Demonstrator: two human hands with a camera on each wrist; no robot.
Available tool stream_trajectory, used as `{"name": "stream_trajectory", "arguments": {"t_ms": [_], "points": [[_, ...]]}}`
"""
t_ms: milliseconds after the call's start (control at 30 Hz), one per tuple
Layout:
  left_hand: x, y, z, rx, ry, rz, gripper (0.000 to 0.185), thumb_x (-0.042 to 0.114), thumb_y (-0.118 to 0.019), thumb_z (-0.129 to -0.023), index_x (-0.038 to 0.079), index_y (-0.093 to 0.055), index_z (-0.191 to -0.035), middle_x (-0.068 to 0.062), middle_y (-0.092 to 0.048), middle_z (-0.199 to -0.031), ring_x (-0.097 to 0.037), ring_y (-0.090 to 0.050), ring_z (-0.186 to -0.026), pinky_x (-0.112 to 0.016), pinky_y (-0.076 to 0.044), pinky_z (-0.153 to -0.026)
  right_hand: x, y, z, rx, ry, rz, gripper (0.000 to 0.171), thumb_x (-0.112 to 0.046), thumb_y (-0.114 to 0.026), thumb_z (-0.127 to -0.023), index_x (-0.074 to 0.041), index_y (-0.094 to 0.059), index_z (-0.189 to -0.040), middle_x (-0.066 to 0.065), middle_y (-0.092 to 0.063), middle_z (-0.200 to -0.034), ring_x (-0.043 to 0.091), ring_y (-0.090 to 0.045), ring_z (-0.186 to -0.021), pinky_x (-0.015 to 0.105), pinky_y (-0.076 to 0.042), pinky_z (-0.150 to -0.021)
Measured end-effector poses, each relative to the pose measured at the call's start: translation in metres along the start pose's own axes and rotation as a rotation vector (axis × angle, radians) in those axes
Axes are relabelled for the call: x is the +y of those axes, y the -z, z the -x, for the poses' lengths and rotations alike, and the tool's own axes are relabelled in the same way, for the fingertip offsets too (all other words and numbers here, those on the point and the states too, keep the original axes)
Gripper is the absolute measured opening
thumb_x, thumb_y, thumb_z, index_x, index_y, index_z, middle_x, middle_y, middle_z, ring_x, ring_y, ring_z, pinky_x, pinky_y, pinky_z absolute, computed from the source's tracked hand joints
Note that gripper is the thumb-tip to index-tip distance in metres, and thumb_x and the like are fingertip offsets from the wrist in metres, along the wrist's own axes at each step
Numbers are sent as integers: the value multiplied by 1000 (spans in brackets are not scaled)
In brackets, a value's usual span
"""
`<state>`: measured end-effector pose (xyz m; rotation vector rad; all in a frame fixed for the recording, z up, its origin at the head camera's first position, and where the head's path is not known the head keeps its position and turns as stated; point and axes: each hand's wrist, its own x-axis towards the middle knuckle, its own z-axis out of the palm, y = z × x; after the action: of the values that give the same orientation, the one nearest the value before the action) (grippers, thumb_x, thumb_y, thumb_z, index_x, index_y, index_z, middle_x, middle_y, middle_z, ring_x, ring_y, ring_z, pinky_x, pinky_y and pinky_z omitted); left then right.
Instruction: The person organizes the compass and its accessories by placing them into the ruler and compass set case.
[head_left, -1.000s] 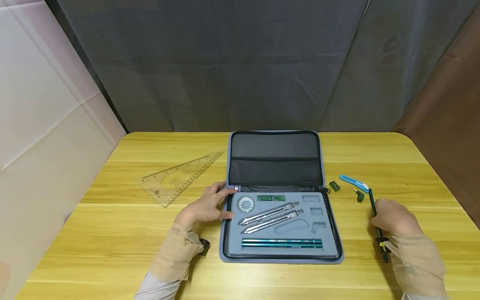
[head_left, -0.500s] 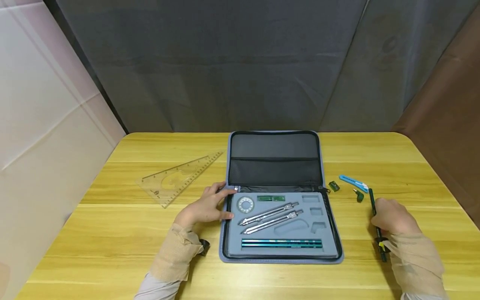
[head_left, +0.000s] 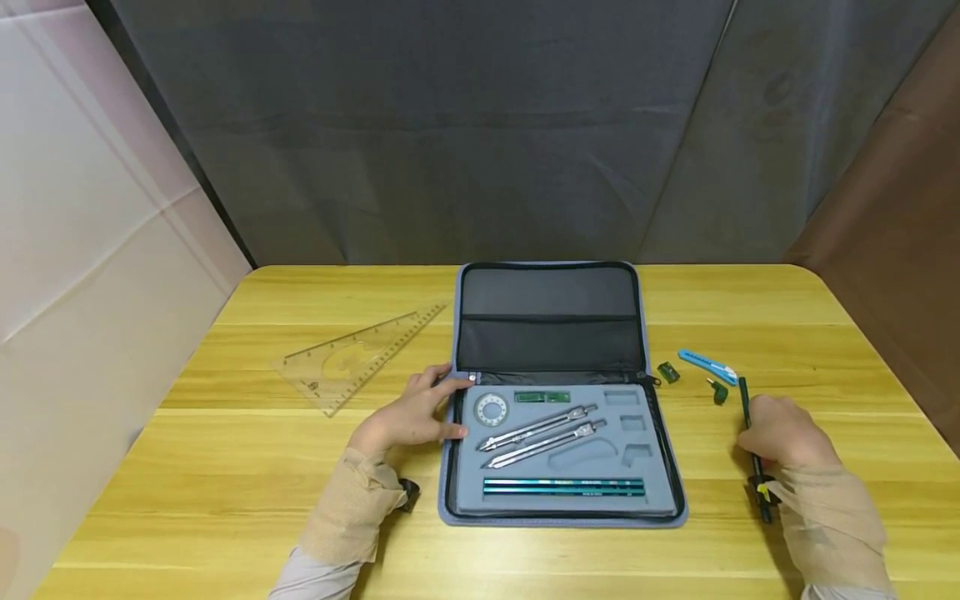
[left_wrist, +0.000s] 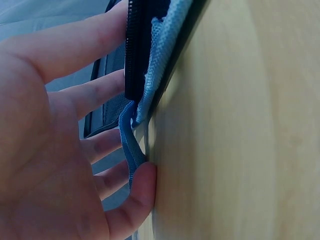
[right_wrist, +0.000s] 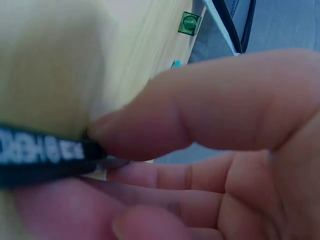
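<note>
On the yellow wooden table (head_left: 262, 467), head view: an open grey zip case (head_left: 558, 392) lies flat, lid toward the far edge. Foam tray holds two steel compasses (head_left: 542, 435), two teal pencils (head_left: 564, 486) with print too small to read, a round dial piece (head_left: 492, 408), a green strip (head_left: 542, 397). Left hand (head_left: 411, 414) rests on the case's left edge, fingers straight, thumb on the rim. Right hand (head_left: 783, 433) is right of the case, fingers curled round a dark pencil (head_left: 744, 398) that lies on the table, its tip toward the far edge. Just beyond it: blue cutter (head_left: 707, 365), two small green pieces (head_left: 667, 372). Clear set square (head_left: 352, 357) lies well left.

Left wrist view: straight fingers (left_wrist: 80, 40) lie against the case's zip edge (left_wrist: 150, 65); a blue fabric tab hangs by the little finger.

Right wrist view: thumb and fingers (right_wrist: 210, 115) pinch the dark pencil (right_wrist: 45, 155); white lettering on the barrel, partly hidden, not legible as a word. Green square piece (right_wrist: 189, 23) lies beyond
</note>
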<state>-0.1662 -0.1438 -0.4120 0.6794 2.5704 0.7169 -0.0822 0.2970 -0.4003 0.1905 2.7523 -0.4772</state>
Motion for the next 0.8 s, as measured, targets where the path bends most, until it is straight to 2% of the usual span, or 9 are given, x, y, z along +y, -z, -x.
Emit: {"name": "stream_trajectory", "arguments": {"t_ms": [333,600,800], "points": [[-1,-1,-1,10,-25,4,62,33,-69,-79,19,-44,-134,-18,-16,-147,-38,-21,-127,-56,-27,-99,1,4,0,23,-14,5,11,-5,-51,-69,-5,-46,-60,6,-46,-55,17,-46,-45,29,-38,-43],[0,-1,0,4,-10,1,62,33,-69,-79,20,-43,-134,-17,-15,-147,-38,-20,-128,-56,-26,-99,-2,8,3,86,41,12,8,-3,-51,-66,-5,-45,-60,6,-45,-55,19,-44,-47,29,-34,-44],[0,-1,-1,4,-9,-1,61,32,-69,-80,19,-44,-134,-17,-15,-147,-38,-19,-129,-55,-26,-100,-7,12,7,116,64,18,8,-3,-51,-66,0,-46,-71,7,-44,-61,21,-42,-53,30,-34,-46]]}}
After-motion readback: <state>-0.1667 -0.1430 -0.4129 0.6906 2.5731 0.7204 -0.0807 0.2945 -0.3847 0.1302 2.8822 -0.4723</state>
